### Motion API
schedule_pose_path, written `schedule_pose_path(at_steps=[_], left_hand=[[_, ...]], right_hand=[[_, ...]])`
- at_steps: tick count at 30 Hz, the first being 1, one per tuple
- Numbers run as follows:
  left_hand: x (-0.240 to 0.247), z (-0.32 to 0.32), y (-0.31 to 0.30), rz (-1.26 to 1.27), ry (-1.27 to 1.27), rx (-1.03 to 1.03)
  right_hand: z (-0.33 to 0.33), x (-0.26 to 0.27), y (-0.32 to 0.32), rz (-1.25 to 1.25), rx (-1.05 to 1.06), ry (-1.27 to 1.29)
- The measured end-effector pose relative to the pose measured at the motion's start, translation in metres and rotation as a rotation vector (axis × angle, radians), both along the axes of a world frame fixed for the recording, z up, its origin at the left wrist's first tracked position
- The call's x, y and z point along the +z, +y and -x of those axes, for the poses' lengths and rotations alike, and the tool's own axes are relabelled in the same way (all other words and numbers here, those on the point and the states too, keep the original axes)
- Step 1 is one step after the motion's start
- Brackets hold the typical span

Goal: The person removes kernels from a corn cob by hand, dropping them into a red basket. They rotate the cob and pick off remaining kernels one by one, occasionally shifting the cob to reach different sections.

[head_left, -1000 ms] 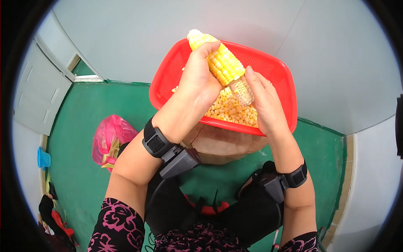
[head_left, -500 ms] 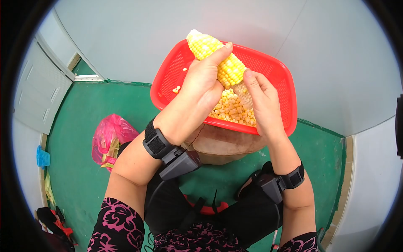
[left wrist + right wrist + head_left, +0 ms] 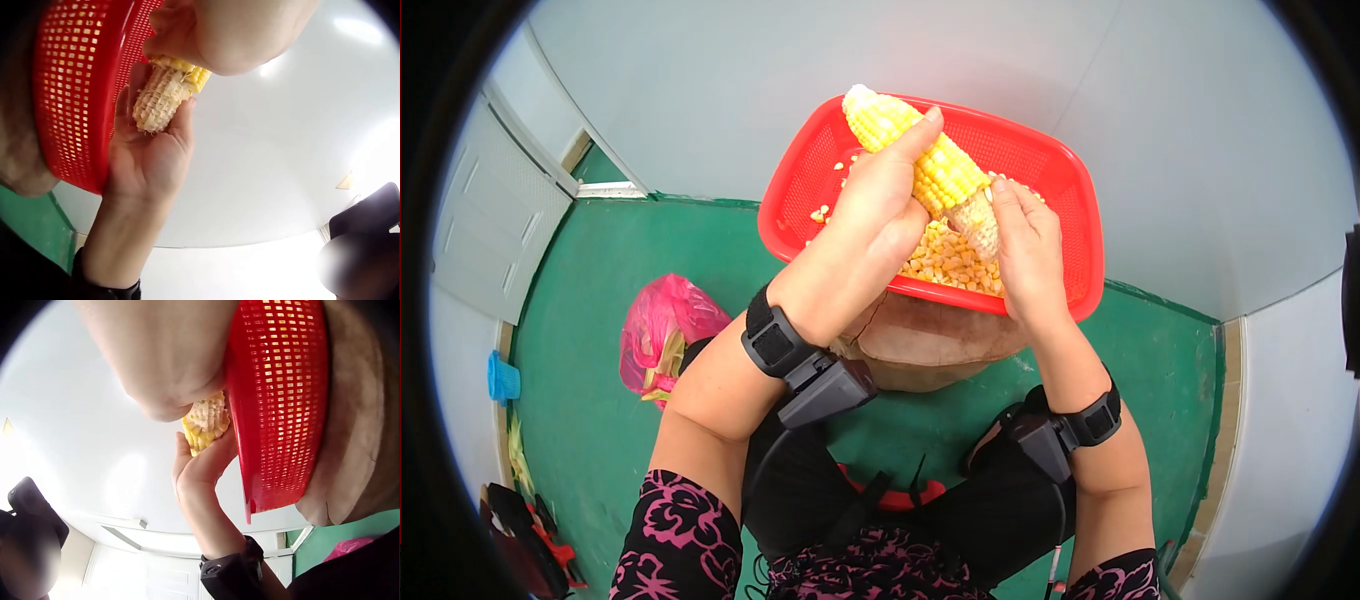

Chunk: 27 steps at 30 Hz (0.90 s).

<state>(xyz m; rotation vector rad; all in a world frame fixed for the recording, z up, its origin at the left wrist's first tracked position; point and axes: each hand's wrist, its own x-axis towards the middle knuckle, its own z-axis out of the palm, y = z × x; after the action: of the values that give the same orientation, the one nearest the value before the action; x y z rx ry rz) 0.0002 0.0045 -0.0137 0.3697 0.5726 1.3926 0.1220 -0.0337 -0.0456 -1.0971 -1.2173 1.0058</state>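
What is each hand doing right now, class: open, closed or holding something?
Left hand: closed around the corn.
Right hand: closed on the corn's bare end.

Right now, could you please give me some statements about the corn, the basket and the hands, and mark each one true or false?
1. The left hand holds the corn. True.
2. Loose kernels lie in the basket. True.
3. The corn has kernels along its whole length. False: the end at the right hand is bare.
4. The basket is blue. False: it is red.
5. The pink bag is on the floor. True.
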Motion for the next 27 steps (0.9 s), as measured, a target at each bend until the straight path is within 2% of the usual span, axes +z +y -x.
schedule_pose_path(at_steps=[3, 6, 9, 12, 13, 19, 22, 25, 27], left_hand=[[0.004, 0.001, -0.005, -0.019, -0.006, -0.006], [0.01, 0.004, -0.007, 0.019, -0.025, -0.044], [0.009, 0.005, -0.005, -0.008, -0.004, -0.034], [0.005, 0.007, 0.001, -0.032, -0.015, -0.012], [0.004, 0.007, 0.002, -0.032, -0.005, -0.005], [0.003, 0.009, 0.003, -0.033, 0.018, 0.02], [0.009, 0.009, 0.0, 0.006, 0.013, 0.062], [0.009, 0.008, 0.002, 0.001, 0.005, 0.048], [0.008, 0.008, 0.0, -0.011, 0.009, 0.034]], right_hand=[[-0.004, 0.003, 0.002, 0.018, 0.01, -0.069], [0.0, 0.004, 0.005, 0.071, -0.035, 0.202], [0.0, 0.012, 0.003, -0.021, -0.035, 0.135], [0.001, 0.01, 0.001, -0.143, -0.072, -0.156], [0.001, 0.008, 0.001, -0.151, -0.095, -0.161], [-0.008, 0.021, 0.0, -0.115, -0.12, -0.019], [-0.017, 0.016, 0.005, -0.09, -0.092, -0.041], [-0.014, 0.02, 0.003, -0.068, -0.029, 0.119], [-0.007, 0.022, 0.0, -0.011, 0.03, 0.139]])
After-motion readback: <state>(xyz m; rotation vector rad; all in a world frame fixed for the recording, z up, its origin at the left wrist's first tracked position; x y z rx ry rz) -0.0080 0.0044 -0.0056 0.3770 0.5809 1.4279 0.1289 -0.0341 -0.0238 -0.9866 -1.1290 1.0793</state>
